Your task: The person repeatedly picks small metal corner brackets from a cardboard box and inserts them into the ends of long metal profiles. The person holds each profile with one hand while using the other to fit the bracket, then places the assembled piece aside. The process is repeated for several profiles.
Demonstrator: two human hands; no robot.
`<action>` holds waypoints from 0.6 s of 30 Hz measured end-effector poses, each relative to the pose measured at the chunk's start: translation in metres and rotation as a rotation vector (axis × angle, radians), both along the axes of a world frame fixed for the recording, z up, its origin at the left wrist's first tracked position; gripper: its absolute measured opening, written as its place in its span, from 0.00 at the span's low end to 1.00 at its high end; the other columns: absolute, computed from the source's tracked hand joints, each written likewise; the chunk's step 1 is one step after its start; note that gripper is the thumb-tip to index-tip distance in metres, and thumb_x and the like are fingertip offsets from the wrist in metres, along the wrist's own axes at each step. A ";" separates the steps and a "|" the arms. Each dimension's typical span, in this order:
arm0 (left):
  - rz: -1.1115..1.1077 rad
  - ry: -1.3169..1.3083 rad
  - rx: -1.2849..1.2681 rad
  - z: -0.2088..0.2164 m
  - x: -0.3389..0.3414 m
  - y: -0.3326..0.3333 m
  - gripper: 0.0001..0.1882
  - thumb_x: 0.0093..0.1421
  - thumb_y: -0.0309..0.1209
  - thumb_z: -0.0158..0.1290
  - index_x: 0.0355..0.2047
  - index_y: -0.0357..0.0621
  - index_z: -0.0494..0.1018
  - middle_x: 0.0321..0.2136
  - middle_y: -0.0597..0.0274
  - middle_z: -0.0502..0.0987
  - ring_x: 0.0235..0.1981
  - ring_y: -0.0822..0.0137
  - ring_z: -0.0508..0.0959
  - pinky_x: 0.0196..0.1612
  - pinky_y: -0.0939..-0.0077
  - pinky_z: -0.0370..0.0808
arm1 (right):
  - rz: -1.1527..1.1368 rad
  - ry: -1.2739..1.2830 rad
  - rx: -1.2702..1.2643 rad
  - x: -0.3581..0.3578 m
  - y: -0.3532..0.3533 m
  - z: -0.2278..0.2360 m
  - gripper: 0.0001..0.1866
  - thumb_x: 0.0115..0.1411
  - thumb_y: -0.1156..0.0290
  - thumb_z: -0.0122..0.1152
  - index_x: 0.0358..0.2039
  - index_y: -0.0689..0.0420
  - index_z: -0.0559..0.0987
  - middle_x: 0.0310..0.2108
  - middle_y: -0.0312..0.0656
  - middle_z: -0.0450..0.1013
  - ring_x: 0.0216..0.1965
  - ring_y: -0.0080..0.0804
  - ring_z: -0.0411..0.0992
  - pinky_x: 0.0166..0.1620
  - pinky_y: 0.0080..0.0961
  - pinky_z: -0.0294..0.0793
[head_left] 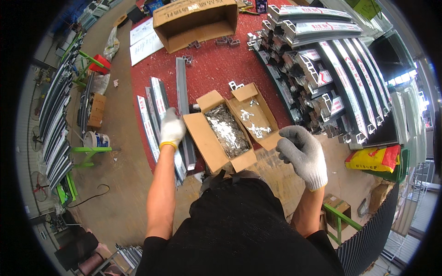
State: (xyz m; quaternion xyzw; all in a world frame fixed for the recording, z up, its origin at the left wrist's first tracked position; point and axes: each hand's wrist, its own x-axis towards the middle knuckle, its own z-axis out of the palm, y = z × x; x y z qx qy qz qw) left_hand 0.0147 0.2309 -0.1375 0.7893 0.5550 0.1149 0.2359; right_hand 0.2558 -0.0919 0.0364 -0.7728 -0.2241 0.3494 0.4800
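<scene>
My left hand (172,129), in a whitish glove with a yellow cuff, is closed on a long grey metal profile (182,83) at the near left of the red table. Its fingertips are partly hidden. Beside it lie several labelled profiles (149,117). My right hand (304,155), in a grey glove, hovers at the right with its fingers loosely curled and apart; nothing shows in them. Between my hands stands an open cardboard box (202,142) filled with small metal parts (225,129). A shallower carton (269,110) beside it holds a few shiny pieces (258,130).
Stacked profiles (340,69) crowd the table's right side. At the back are a large open carton (195,27), paper sheets (145,41) and small brackets (228,41). More profiles rest on a green rack (90,149) at the left. A yellow-red bag (373,158) lies at the right.
</scene>
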 end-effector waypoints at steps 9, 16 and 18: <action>0.171 -0.807 -0.490 0.066 -0.068 -0.034 0.37 0.64 0.30 0.58 0.71 0.23 0.69 0.59 0.46 0.81 0.59 0.60 0.81 0.64 0.69 0.78 | 0.206 -0.304 -0.015 0.027 0.029 -0.079 0.13 0.67 0.71 0.68 0.47 0.64 0.89 0.40 0.51 0.89 0.39 0.37 0.88 0.46 0.32 0.85; 0.258 -0.890 -0.647 0.099 -0.163 -0.092 0.42 0.55 0.28 0.55 0.73 0.31 0.65 0.48 0.48 0.80 0.39 0.61 0.84 0.44 0.66 0.87 | 0.341 -0.674 -0.235 0.037 0.092 -0.159 0.15 0.66 0.67 0.66 0.48 0.57 0.91 0.45 0.56 0.87 0.49 0.57 0.86 0.56 0.47 0.85; 0.226 -0.870 -0.569 0.090 -0.172 -0.104 0.43 0.53 0.28 0.56 0.73 0.33 0.65 0.45 0.52 0.79 0.35 0.65 0.81 0.40 0.69 0.84 | 0.373 -0.741 -0.410 0.037 0.116 -0.176 0.17 0.67 0.61 0.69 0.50 0.57 0.90 0.45 0.57 0.87 0.51 0.59 0.85 0.57 0.51 0.84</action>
